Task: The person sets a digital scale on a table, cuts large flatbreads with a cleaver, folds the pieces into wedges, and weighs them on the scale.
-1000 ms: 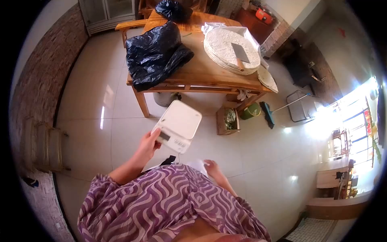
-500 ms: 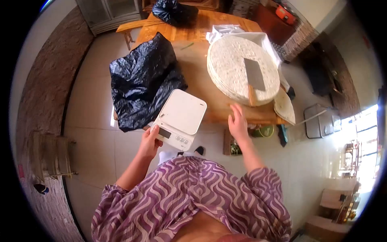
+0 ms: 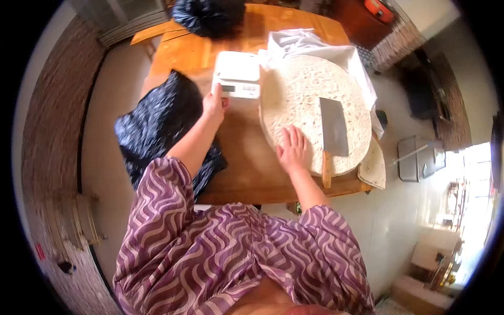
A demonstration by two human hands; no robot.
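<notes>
My left hand grips the near left edge of a white kitchen scale, thumb on top beside its dark display. The scale is over the far part of the wooden table; whether it touches the surface I cannot tell. Fingers extended, my right hand rests on the near left edge of a thick stack of round, pale flatbread-like sheets. A cleaver with a wooden handle lies on top of the stack, right of my right hand. Under my left forearm spreads a black plastic bag.
Another black plastic bag sits at the table's far left. White cloth is bunched behind and beside the stack. A folded pale piece lies at the right table corner. A metal-framed rack stands on the floor to the right.
My left hand has carried the scale forward, away from my body and over the table. My right hand has moved forward and left onto the stack's edge. My view has shifted closer to the table.
</notes>
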